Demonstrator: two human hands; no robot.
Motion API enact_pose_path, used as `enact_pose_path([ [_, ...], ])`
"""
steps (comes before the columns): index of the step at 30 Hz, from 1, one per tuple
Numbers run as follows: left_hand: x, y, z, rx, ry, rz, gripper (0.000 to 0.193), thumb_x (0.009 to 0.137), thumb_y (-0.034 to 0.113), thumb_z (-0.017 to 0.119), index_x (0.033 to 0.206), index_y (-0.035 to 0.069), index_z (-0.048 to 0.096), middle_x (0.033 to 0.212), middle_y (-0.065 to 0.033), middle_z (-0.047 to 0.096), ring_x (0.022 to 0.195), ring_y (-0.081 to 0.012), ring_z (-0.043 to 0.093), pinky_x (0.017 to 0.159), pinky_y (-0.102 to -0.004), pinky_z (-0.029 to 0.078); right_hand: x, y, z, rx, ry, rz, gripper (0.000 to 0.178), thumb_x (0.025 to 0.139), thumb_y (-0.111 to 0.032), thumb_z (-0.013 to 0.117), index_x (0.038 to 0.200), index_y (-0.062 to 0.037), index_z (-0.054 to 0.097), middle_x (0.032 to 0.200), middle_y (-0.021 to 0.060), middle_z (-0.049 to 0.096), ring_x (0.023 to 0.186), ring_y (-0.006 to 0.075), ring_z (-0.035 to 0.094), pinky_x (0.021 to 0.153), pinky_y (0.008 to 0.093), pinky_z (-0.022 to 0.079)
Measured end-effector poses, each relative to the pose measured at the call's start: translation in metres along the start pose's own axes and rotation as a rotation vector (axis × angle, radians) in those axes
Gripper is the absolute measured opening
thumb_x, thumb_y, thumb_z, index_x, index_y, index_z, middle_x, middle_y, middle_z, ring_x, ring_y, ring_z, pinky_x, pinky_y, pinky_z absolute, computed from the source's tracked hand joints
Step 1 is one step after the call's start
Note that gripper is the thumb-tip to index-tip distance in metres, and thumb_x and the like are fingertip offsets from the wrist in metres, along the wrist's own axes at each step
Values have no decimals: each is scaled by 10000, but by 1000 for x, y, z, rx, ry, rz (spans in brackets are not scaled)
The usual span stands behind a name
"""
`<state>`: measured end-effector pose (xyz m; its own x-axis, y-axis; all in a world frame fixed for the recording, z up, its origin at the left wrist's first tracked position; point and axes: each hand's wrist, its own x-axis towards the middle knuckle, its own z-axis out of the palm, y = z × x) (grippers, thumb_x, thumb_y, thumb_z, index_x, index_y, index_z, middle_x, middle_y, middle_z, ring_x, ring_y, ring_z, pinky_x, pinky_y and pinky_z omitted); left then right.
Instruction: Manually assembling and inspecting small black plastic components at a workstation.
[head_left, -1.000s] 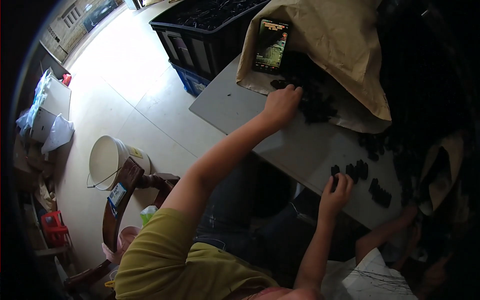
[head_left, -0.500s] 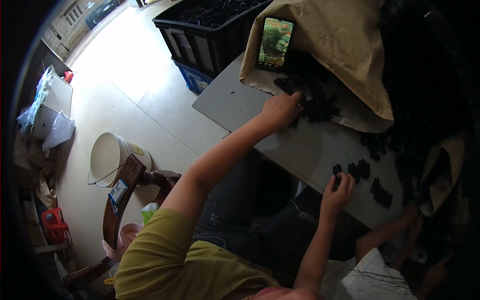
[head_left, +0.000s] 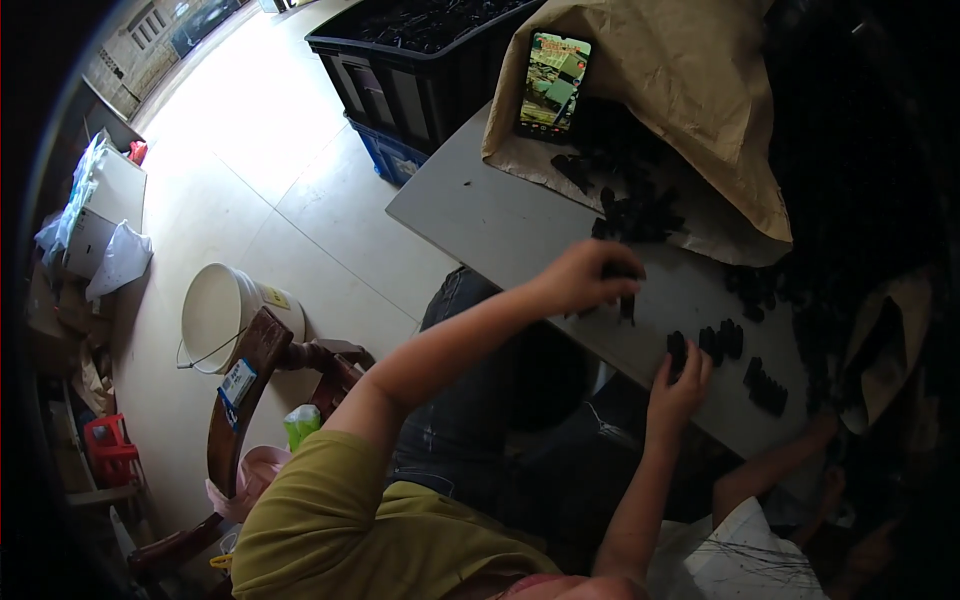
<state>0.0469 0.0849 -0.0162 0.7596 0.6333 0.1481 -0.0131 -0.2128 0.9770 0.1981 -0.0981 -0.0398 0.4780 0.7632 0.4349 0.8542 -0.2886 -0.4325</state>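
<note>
My left hand (head_left: 580, 280) is over the pale table (head_left: 450, 205), its thumb and fingers pinching a small black piece (head_left: 627, 305), too dark to make out in detail. At the table's near edge, my right hand (head_left: 680, 395) has its fingers curled around another small black piece (head_left: 677, 349). Just beyond it stand short rows of similar black pieces (head_left: 720, 341), and another group (head_left: 765, 387) lies farther right. A loose heap of black pieces (head_left: 640, 213) spills from the mouth of a brown paper sack (head_left: 690, 110).
A phone (head_left: 553, 85) with a lit screen leans on the sack. Behind the table, a black crate (head_left: 400, 95) full of dark pieces sits on a blue crate (head_left: 385, 155). On the left are a white bucket (head_left: 215, 310) and a wooden chair (head_left: 240, 400). Another person's arm (head_left: 770, 465) reaches in at the right.
My left hand has come from the heap toward me and to the right, bringing a black piece near my right hand. My right hand has barely moved. The phone's picture has changed.
</note>
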Motion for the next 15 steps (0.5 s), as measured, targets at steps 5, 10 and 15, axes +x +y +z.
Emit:
enact_pose_path([
  [5,-7,-11,24,112,-76,124,273,743,58,659,1013,19,640,964,-124,672,893,-261,650,781,-327,500,4,-7,-10,-32,-142,53,302,829,-43,593,1114,25,520,1074,141,518,954,300,580,828,377,465],
  [10,-13,-13,28,257,-103,144,232,736,50,651,966,30,631,908,-138,653,853,-288,639,755,-337,495,12,-4,-15,102,-268,200,305,804,5,567,1105,36,525,1056,129,536,978,252,577,865,320,455],
  [15,-23,4,35,214,-89,200,221,751,52,651,960,36,582,868,-144,629,815,-301,628,722,-357,480,-1,3,-3,688,-158,228,306,802,31,559,1106,54,522,1085,104,540,1006,192,554,889,299,437],
])
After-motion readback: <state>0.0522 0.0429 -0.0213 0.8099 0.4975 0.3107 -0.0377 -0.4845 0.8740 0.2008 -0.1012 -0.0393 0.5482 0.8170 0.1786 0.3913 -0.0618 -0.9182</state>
